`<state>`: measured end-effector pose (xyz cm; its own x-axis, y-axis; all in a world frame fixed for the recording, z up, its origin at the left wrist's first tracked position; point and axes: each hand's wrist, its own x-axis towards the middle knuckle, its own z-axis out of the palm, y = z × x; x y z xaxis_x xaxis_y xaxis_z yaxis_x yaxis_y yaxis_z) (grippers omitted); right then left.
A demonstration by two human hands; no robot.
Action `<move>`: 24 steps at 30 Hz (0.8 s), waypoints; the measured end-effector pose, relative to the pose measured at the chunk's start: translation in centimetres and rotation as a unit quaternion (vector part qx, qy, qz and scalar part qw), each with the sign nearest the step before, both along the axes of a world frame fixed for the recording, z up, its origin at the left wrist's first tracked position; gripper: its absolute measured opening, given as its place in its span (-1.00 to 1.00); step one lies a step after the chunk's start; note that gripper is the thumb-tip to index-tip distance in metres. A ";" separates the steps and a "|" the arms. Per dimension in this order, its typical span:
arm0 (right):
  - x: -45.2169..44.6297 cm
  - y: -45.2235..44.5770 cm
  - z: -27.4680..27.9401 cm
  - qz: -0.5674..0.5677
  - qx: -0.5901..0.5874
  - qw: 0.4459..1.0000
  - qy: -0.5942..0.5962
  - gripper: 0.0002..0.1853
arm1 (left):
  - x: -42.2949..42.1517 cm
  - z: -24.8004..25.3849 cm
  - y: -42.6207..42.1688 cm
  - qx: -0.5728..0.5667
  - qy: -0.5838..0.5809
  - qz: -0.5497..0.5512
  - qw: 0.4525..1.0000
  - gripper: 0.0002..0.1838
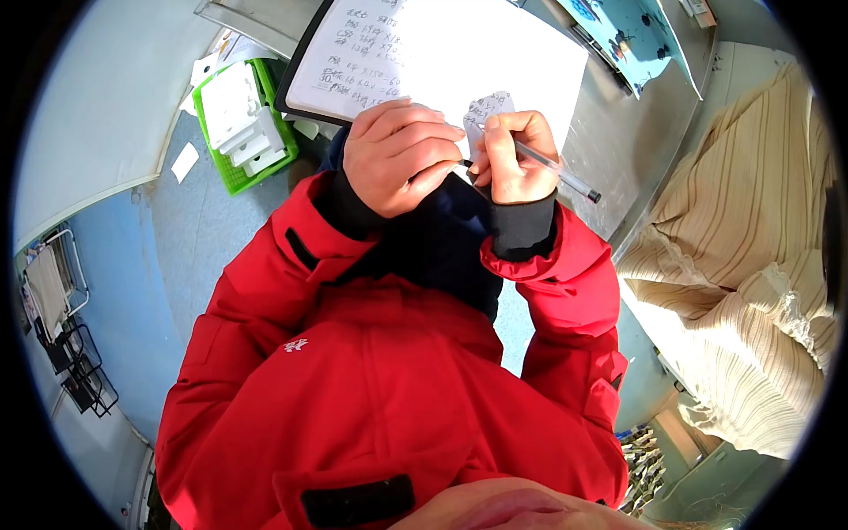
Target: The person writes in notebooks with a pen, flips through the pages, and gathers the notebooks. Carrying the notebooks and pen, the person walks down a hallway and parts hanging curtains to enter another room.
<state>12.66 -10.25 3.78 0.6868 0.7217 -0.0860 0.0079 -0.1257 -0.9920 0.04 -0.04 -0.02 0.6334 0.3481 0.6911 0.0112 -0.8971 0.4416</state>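
Note:
An open notebook (433,53) with handwritten lines on its left page lies at the top middle, its dark cover edge showing on the left. My right hand (521,159) is closed around a clear pen (570,179) with a dark end, at the lower edge of the notebook. Beside that hand is a small grey, written-on piece (488,106). My left hand (402,155) rests at the notebook's lower edge with its fingers curled together; a thin dark tip shows by its fingertips, and what it holds, if anything, is hidden.
A green basket (284,132) with white boxes stands at the left. A metal table (618,150) carries a light blue tray (645,53) at the upper right. Striped cloth (742,203) hangs at the right. A rack (84,371) is at the far left.

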 end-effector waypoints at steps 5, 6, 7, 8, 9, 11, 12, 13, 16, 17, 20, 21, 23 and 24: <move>0.3 0.0 -0.5 0.009 0.008 1.000 -0.009 -0.86 | 0.1 -0.1 0.0 0.006 0.001 0.002 1.000 -0.80; 0.3 0.0 -0.6 0.007 0.006 1.000 -0.010 -0.86 | 0.1 -0.1 0.0 0.005 0.002 0.002 1.000 -0.81; 0.3 0.0 -0.7 0.005 0.004 1.000 -0.010 -0.86 | 0.1 -0.1 0.0 0.005 0.004 0.003 1.000 -0.81; 0.3 0.1 -0.8 0.003 0.002 1.000 -0.011 -0.86 | 0.0 -0.1 0.0 0.005 0.005 0.003 1.000 -0.81; 0.3 0.1 -0.8 0.003 0.003 1.000 -0.012 -0.86 | 0.1 -0.1 0.0 0.005 0.005 0.003 1.000 -0.81; 0.2 0.2 -0.8 0.001 0.003 1.000 -0.016 -0.86 | 0.1 -0.1 0.0 0.006 0.003 0.004 1.000 -0.81; 0.2 0.2 -0.6 0.002 0.000 1.000 -0.013 -0.86 | 0.1 -0.1 0.0 0.005 0.002 0.002 1.000 -0.81; 0.2 0.2 -0.4 0.003 -0.003 1.000 -0.011 -0.86 | 0.1 -0.1 0.0 0.005 0.001 0.001 1.000 -0.81; 0.1 -0.4 -0.2 -0.017 -0.003 1.000 -0.003 -0.87 | 0.0 -0.3 0.1 -0.005 -0.003 -0.009 1.000 -0.80; 0.2 -0.5 -0.3 -0.026 0.000 1.000 -0.001 -0.87 | 0.0 -0.4 0.2 -0.009 -0.006 -0.011 1.000 -0.80; 0.2 -0.7 -0.2 -0.021 0.000 1.000 -0.010 -0.87 | 0.2 -0.3 0.1 -0.014 -0.017 -0.012 1.000 -0.74; 0.2 -0.7 -0.2 -0.020 0.004 1.000 0.000 -0.87 | 0.3 -0.3 0.0 -0.010 -0.016 -0.012 1.000 -0.74; 0.2 -0.7 -0.2 -0.017 0.002 1.000 0.000 -0.87 | 0.1 -0.2 0.1 -0.002 -0.012 -0.005 1.000 -0.74; 0.3 -0.7 -0.2 -0.014 0.001 1.000 0.001 -0.87 | 0.2 -0.3 0.1 -0.001 -0.012 -0.005 1.000 -0.74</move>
<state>12.95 -10.93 3.54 0.7073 0.7018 -0.0853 0.0026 -0.1232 -0.9924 0.20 0.03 -0.30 0.6194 0.3441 0.7056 -0.0082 -0.8959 0.4442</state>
